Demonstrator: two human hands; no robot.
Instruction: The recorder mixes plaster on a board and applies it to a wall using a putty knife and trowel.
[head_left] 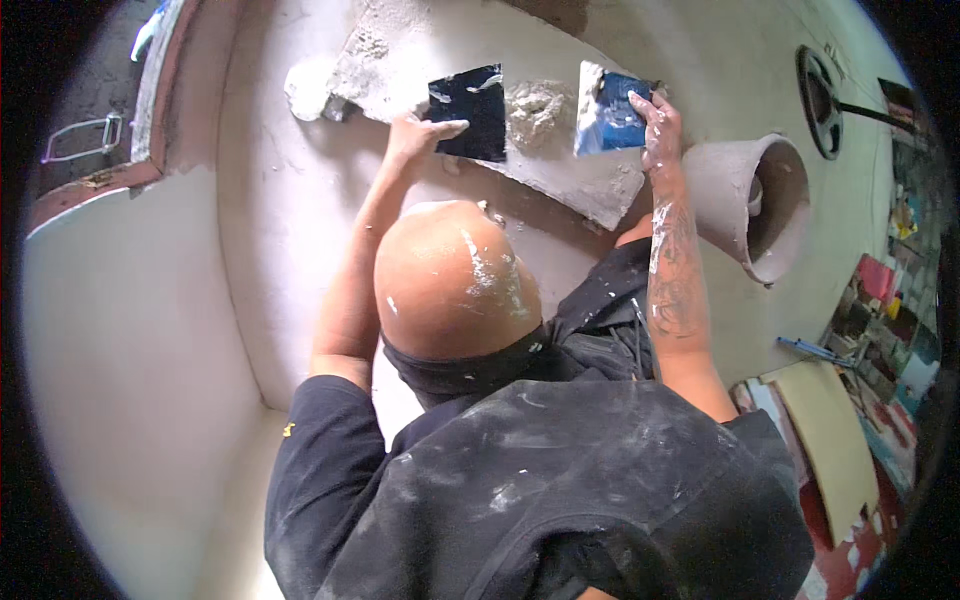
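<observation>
Neither my left hand nor my right hand shows. Directly below me another person in a plaster-marked black shirt (600, 460) bends forward, head (450, 280) flecked with white. That person's left hand (417, 135) holds a dark, square-bladed scraper (470, 100). Their right hand (660, 130) grips a blue and silver scraper (605, 120) with white smears on it. Between the two blades a mound of grey, wet-looking paste (537, 112) lies on a pale, crusted board (610, 195). A white lump (305, 90) sits by the board's left end.
A plaster-coated bucket (720, 200) lies tipped at right, near a black ring on a shaft (820, 105). Blue rods (815, 350), a cream panel (825, 440) and mixed debris (890, 300) line the right side. A low pale wall (130, 320) with a ledge (90, 195) bounds the left.
</observation>
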